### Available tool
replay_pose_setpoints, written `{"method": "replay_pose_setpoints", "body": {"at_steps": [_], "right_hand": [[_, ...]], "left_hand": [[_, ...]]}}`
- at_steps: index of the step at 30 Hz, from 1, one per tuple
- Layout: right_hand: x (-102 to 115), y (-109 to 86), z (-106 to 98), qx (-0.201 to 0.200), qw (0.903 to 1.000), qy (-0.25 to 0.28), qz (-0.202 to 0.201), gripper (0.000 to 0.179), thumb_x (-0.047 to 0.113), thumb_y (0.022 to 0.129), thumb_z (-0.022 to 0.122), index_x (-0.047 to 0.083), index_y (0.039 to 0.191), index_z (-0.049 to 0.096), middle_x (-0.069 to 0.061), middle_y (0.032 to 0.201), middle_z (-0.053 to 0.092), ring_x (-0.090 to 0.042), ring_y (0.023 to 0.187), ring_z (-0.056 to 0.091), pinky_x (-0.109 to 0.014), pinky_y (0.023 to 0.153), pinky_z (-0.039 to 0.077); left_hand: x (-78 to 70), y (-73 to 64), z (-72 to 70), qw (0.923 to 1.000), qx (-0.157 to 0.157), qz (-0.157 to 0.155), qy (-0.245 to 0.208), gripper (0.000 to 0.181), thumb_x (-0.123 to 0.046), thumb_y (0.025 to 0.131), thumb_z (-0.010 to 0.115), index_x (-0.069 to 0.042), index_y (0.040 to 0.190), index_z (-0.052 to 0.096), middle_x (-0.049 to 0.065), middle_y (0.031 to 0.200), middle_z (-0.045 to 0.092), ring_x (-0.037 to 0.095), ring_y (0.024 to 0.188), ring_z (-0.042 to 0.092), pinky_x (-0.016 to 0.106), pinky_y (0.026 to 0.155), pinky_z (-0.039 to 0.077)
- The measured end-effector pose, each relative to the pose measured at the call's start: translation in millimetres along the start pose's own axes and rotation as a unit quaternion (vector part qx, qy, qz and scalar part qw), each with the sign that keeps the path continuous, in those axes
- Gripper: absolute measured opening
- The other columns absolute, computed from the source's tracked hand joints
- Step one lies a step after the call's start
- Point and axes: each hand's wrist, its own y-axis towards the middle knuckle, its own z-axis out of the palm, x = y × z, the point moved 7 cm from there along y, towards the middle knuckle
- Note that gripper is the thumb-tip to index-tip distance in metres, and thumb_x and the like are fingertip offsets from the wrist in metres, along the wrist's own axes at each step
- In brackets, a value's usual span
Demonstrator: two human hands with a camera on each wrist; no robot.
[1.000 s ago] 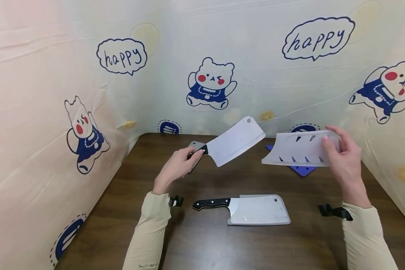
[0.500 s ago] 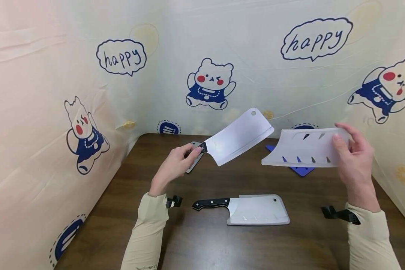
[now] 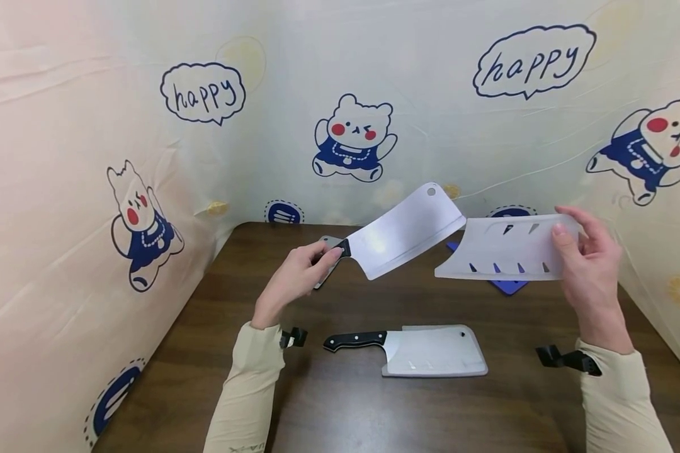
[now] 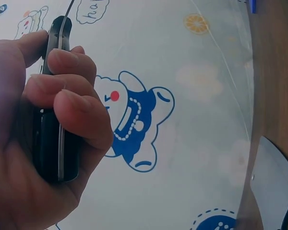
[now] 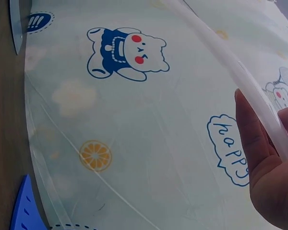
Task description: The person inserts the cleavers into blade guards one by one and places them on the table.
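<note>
Head: left hand [image 3: 294,272] grips a cleaver [image 3: 405,233], slanting up rightward — its end just beside the near-level white cover [image 3: 507,251] in the right hand [image 3: 592,274]. Left wrist: fingers [image 4: 81,108] wrap the handle [image 4: 55,153]. Right wrist: thumb and fingers pinch the cover.

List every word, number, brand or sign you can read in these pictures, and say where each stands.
"happy": left speech bubble, hanging cloth.
"happy": right speech bubble, hanging cloth.
Left sleeve: dark marks, too small to read.
Blue ovals: white marks, unclear.
Held knife, held cover: no readable text.
</note>
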Motion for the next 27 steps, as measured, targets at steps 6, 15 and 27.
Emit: {"method": "replay_pose_setpoints", "body": {"at_steps": [6, 15, 27], "right_hand": [[-2.2, -0.1, -0.4, 0.003, 0.9994, 0.034, 0.01, 0.038, 0.01, 0.096, 0.06, 0.007, 0.134, 0.058, -0.003, 0.118, 0.064, -0.008, 0.092, 0.067, -0.014, 0.064, 0.054], [-8.5, 4.2, -17.1, -0.01, 0.9955, 0.069, 0.065, 0.042, 0.019, 0.096, 0.062, 0.013, 0.137, 0.057, -0.003, 0.125, 0.062, -0.013, 0.101, 0.062, -0.014, 0.063, 0.054], [-11.2, 14.2, -12.9, 0.028, 0.9981, 0.038, 0.041, 0.039, 0.015, 0.097, 0.059, 0.01, 0.136, 0.057, 0.001, 0.124, 0.056, -0.004, 0.089, 0.066, -0.015, 0.061, 0.054]], "left_hand": [[-0.9, 1.6, 1.0, 0.9999, 0.011, 0.011, -0.005, 0.039, -0.06, 0.095, 0.051, -0.022, 0.089, 0.059, 0.007, 0.067, 0.051, 0.024, 0.053, 0.045, 0.029, 0.042, 0.038], [-5.8, 0.0, 3.9, 0.9995, 0.031, 0.004, -0.005, 0.037, -0.057, 0.092, 0.059, -0.021, 0.082, 0.06, 0.005, 0.061, 0.048, 0.02, 0.048, 0.041, 0.027, 0.041, 0.032], [-17.0, 5.6, 12.7, 0.9992, 0.015, 0.037, -0.004, 0.034, -0.054, 0.094, 0.057, -0.021, 0.084, 0.06, 0.003, 0.06, 0.046, 0.019, 0.045, 0.042, 0.029, 0.04, 0.034]]}}
